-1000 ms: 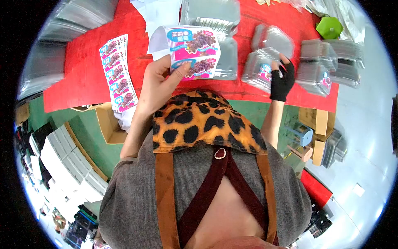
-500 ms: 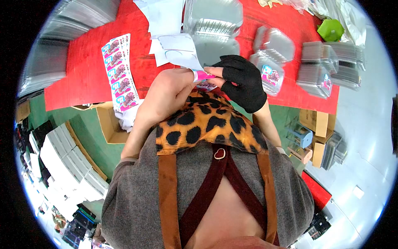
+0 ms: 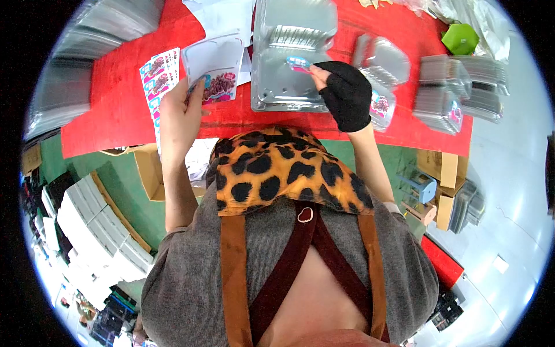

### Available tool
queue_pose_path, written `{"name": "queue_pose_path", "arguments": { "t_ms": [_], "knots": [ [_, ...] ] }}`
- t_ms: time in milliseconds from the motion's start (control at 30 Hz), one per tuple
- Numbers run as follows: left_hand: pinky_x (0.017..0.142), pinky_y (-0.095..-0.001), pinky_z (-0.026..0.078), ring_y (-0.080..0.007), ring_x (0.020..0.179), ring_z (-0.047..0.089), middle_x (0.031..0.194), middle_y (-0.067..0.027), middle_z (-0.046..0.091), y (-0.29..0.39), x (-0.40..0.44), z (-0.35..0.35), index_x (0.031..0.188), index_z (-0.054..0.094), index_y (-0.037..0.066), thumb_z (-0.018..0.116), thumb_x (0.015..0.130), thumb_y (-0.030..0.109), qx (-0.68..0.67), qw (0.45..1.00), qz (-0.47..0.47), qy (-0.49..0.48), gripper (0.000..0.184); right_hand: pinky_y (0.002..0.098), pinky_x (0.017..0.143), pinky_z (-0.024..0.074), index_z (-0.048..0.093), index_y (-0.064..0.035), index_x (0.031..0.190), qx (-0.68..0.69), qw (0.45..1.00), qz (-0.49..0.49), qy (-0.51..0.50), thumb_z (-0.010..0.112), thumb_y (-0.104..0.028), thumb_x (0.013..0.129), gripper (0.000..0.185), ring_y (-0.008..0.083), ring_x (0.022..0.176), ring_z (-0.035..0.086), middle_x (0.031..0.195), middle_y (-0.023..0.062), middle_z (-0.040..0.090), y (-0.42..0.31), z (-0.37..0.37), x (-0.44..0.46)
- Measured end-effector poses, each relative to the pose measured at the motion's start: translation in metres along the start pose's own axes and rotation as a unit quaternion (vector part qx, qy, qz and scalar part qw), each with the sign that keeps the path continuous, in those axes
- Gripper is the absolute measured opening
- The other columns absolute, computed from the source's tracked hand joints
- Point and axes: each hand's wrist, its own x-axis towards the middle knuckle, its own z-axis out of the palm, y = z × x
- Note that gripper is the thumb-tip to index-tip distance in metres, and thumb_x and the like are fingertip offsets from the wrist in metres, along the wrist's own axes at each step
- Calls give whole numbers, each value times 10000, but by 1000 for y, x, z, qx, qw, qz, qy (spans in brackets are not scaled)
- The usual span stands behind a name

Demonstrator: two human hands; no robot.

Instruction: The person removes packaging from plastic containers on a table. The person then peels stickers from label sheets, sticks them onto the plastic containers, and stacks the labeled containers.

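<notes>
My left hand [image 3: 184, 113], bare, pinches a strip of stickers [image 3: 219, 85] printed with dark grapes; its upper part is blank white backing. On my right hand [image 3: 347, 95] is a black fingerless glove. Its thumb and fingertips are closed on a single sticker [image 3: 298, 62] with blue and pink print. That sticker is over the front half of a clear plastic clamshell container [image 3: 283, 92], which lies opened out on a stack; whether it touches the plastic I cannot tell. Beside my left hand lie more sticker strips [image 3: 156, 85].
Stacked clear containers, some with stickers, stand at right [image 3: 439, 95], and taller container stacks [image 3: 72, 92] at left. A green object [image 3: 461, 39] sits at the far right of the red table [image 3: 231, 118]. A cardboard box [image 3: 153, 173] is below the edge.
My hands have moved apart. The left has gone left with the sticker strip, and the right has moved up over the container with one sticker now separate from the strip.
</notes>
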Motion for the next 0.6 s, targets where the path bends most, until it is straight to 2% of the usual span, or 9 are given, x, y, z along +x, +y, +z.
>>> {"name": "queue_pose_path", "arguments": {
  "t_ms": [33,133,200,233,333,433,533,567,600],
  "knots": [
    [530,-231,528,-74,693,584,827,-51,632,4,-2,4,1025,615,-58,573,971,122,-87,996,20,18,193,332,683,534,731,-66,978,-3,1000,-7,-14,735,-44,772,207,250,790,679,892,100,711,1,6,0],
    [541,-245,550,-84,685,586,850,-58,639,9,-4,9,1038,607,-56,571,970,115,-118,993,15,20,188,355,660,536,725,-77,939,-15,998,-14,-54,721,-77,784,155,264,770,673,889,99,708,-2,20,-1],
    [514,-243,513,-101,624,608,815,-70,645,16,-7,15,1068,610,-67,579,968,152,-148,989,9,21,242,367,667,537,722,-78,930,-8,997,-27,-78,716,-110,795,139,270,772,673,884,98,707,5,32,-9],
    [500,-242,494,-110,593,620,797,-77,648,18,-8,17,1082,612,-72,583,967,170,-163,986,5,21,270,382,695,537,718,-77,933,-5,991,17,-130,707,-152,810,144,286,789,674,882,95,706,5,41,-11],
    [484,-228,492,-109,600,624,852,-83,666,17,-7,22,1101,617,-61,584,968,174,-184,983,8,19,272,384,709,534,719,-71,934,13,995,-6,-102,709,-160,809,154,284,799,675,893,100,706,2,41,-15],
    [465,-222,490,-101,613,624,840,-82,672,25,-5,25,1074,635,-62,594,964,182,-222,974,18,33,271,370,697,526,721,-56,906,35,998,-24,-54,717,-173,816,148,274,776,673,869,110,704,2,40,-20],
    [456,-219,486,-100,565,612,759,-67,664,27,-5,21,961,665,-65,613,955,195,-230,973,1,38,265,352,686,514,723,-40,877,7,974,192,-118,723,-197,834,163,256,750,673,834,115,701,-6,14,-26],
    [451,-220,484,-101,539,603,722,-63,654,27,-7,17,916,668,-58,619,952,199,-244,969,-12,40,265,335,673,505,723,-33,866,51,971,232,-38,727,-214,846,182,242,725,669,801,118,695,-5,11,-31],
    [446,-220,481,-101,514,594,686,-59,645,26,-9,14,871,671,-51,625,948,204,-259,965,-24,41,270,334,671,505,723,-27,886,22,957,287,-36,705,-215,866,190,239,733,675,810,135,694,-4,5,-32]
  ]
}}
